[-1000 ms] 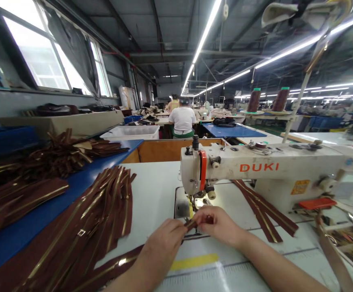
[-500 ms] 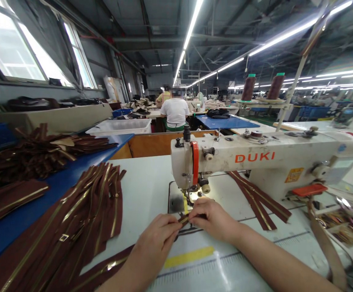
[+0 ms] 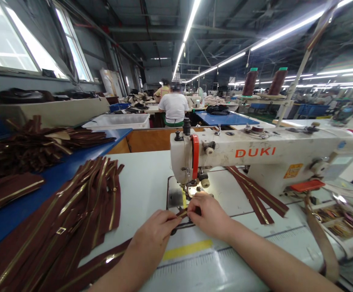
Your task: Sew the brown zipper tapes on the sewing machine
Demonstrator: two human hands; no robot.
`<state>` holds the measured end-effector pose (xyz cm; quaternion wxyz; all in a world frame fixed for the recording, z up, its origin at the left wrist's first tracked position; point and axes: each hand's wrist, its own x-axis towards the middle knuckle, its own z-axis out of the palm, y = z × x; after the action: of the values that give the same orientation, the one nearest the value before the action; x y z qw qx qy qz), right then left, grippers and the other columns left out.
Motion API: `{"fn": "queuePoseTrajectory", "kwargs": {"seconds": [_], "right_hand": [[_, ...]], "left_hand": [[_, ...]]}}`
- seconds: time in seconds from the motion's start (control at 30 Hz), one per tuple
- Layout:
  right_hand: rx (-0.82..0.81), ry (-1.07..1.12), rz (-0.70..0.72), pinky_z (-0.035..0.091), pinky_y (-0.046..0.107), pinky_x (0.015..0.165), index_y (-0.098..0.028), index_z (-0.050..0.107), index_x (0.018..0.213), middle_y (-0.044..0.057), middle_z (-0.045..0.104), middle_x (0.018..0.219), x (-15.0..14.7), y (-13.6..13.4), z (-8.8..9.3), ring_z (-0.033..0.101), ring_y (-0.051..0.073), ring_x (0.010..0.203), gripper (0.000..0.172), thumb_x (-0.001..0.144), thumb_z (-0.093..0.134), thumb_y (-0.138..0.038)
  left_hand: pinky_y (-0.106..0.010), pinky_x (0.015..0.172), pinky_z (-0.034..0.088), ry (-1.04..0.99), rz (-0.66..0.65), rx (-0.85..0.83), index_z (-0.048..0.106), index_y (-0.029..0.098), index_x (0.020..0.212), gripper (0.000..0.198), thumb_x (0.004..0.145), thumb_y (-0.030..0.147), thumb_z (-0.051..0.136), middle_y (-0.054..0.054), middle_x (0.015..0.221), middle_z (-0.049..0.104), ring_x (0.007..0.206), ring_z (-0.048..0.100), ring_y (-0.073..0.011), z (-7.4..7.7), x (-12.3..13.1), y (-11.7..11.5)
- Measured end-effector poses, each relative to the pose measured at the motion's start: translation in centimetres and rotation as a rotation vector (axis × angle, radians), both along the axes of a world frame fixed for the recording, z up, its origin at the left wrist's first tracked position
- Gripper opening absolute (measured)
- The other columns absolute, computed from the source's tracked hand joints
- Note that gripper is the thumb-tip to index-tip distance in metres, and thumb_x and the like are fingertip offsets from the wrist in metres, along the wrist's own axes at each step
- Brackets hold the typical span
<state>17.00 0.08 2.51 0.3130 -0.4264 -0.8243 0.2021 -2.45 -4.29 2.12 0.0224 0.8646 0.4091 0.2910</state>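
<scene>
Just in front of the needle area of a white sewing machine (image 3: 219,154), my two hands pinch a brown zipper (image 3: 181,213) with gold teeth. My left hand (image 3: 153,233) is closed on its left part, and a long brown strip with gold teeth runs out beneath that wrist to the lower left. Close beside it, my right hand (image 3: 208,213) is closed with thumb and fingertips on the zipper's other end. The fingers partly cover the piece, and my right hand hides some of the needle plate. Yellow tape (image 3: 184,198) marks the plate.
Many brown zippers (image 3: 85,202) lie heaped at the left, with another pile (image 3: 42,146) on the blue table behind. Two crossed zipper strips (image 3: 255,194) rest under the machine arm. A tray of small parts (image 3: 336,223) sits at right. A person (image 3: 173,107) sits ahead.
The view has shifted slightly. Both hands stay close together at the plate, still pinching the zipper, with the right fingers curled a little more.
</scene>
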Motion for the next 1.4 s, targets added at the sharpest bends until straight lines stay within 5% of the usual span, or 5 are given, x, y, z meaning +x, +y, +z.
{"fn": "queuePoseTrajectory", "kwargs": {"seconds": [0.67, 1.03, 1.4], "right_hand": [[-0.02, -0.053, -0.027, 0.036, 0.025, 0.068, -0.017, 0.06, 0.065, 0.001, 0.054, 0.069, -0.2, -0.3, 0.4, 0.051, 0.016, 0.075, 0.015, 0.073, 0.057, -0.005], [-0.006, -0.209, -0.01, 0.035, 0.026, 0.073, -0.017, 0.064, 0.073, 0.002, 0.059, 0.079, -0.4, -0.1, 0.9, 0.051, 0.016, 0.082, 0.013, 0.078, 0.056, -0.009], [0.076, -0.255, 0.008, 0.036, 0.026, 0.076, -0.015, 0.063, 0.076, 0.004, 0.061, 0.081, -0.4, -0.1, 0.9, 0.051, 0.017, 0.084, 0.012, 0.081, 0.055, -0.008]], "left_hand": [[-0.034, 0.082, 0.053, 0.078, 0.003, 0.0, 0.065, 0.02, 0.101, 0.034, 0.082, 0.005, 0.041, -0.005, 0.094, 0.062, 0.09, 0.058, -0.0198, 0.4, 0.5, -0.4], [-0.034, 0.089, 0.047, 0.158, -0.014, -0.587, 0.069, 0.018, 0.092, 0.024, 0.083, 0.012, 0.047, -0.006, 0.097, 0.06, 0.094, 0.059, -0.02, 4.7, 2.1, -0.7], [-0.038, 0.086, 0.05, 0.278, 0.019, -0.114, 0.064, 0.016, 0.099, 0.028, 0.083, 0.003, 0.044, -0.007, 0.098, 0.061, 0.095, 0.056, -0.0226, 1.8, 3.1, -2.3]]}}
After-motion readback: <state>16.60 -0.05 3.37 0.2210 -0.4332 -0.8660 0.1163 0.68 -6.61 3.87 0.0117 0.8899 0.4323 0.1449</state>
